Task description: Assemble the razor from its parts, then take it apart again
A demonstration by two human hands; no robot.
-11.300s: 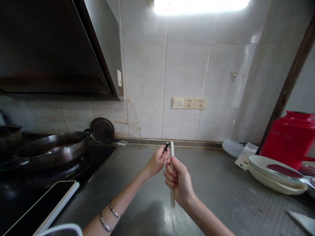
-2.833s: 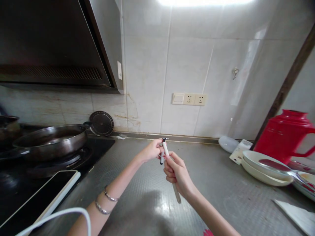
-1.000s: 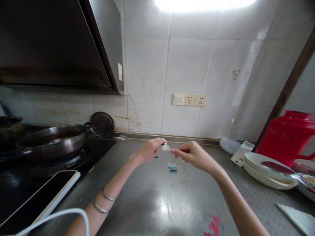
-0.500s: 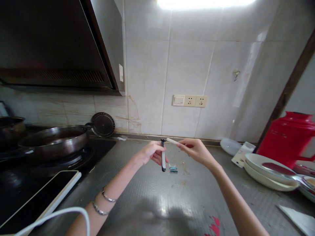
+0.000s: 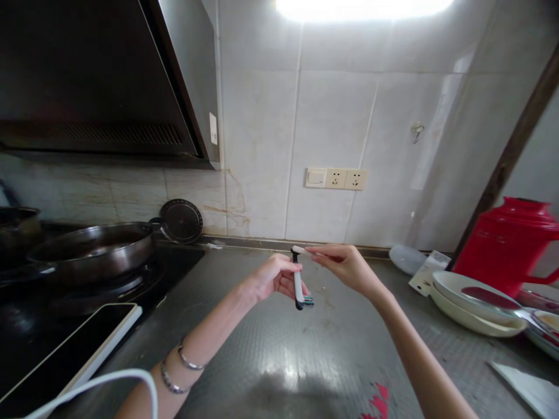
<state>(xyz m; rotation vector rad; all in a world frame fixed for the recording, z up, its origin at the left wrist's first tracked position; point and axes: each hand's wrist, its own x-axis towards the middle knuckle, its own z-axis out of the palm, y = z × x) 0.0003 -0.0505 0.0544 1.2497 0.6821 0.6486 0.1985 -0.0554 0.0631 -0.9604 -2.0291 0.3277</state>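
My left hand (image 5: 277, 276) grips a razor (image 5: 298, 286) with a white and black handle between thumb and fingers. The razor stands nearly upright, its black head at the top. My right hand (image 5: 343, 261) pinches a slim white stick-like piece (image 5: 300, 250), whose far end meets or overlaps the razor's head; whether they touch I cannot tell. Behind the razor's lower end, on the metal counter (image 5: 279, 349), lies a small clear and teal item (image 5: 309, 301), partly hidden by the razor and the left fingers.
On the left are a stove with a steel pan (image 5: 94, 247), a phone-like slab (image 5: 74, 355) and a white cable (image 5: 131, 372). At right stand stacked dishes (image 5: 471, 326), a red thermos jug (image 5: 502, 250) and a white card box (image 5: 429, 273). Red scraps (image 5: 378, 401) lie near the front.
My left hand and the razor have moved slightly right, covering part of the teal item. The white piece now reaches over the razor's head instead of ending beside it.
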